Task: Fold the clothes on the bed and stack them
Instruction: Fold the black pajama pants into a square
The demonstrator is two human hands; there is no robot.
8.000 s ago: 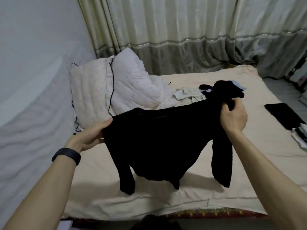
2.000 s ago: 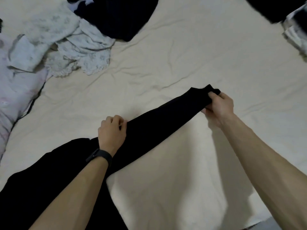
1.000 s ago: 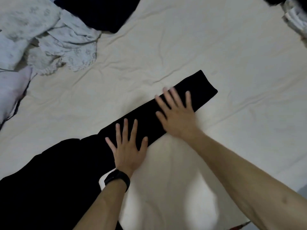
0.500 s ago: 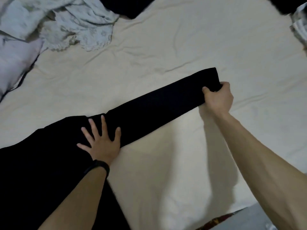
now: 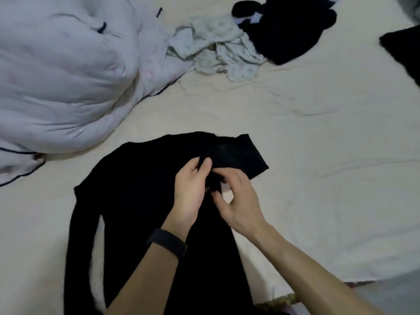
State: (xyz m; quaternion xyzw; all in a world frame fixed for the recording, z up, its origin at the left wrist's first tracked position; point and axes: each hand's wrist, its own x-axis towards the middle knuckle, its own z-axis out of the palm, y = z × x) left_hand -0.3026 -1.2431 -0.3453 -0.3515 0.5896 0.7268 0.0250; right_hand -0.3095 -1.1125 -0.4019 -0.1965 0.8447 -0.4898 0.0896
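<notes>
Two hands (image 5: 191, 192) pinching, black shirt (image 5: 136, 189) beneath

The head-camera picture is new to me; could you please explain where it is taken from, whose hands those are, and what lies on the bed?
There is no machine here: a person wears one wide-angle camera on the head, looking forward and down, so you see their own arms. The left hand, with a dark wristband, and the right hand meet over a black top spread on the cream bed sheet. The fingers of both pinch its cloth near one sleeve, which lies folded across the body. At the upper left lies a white quilt. Farther back are crumpled pale patterned clothes beside a heap of black clothes, not yet folded.
</notes>
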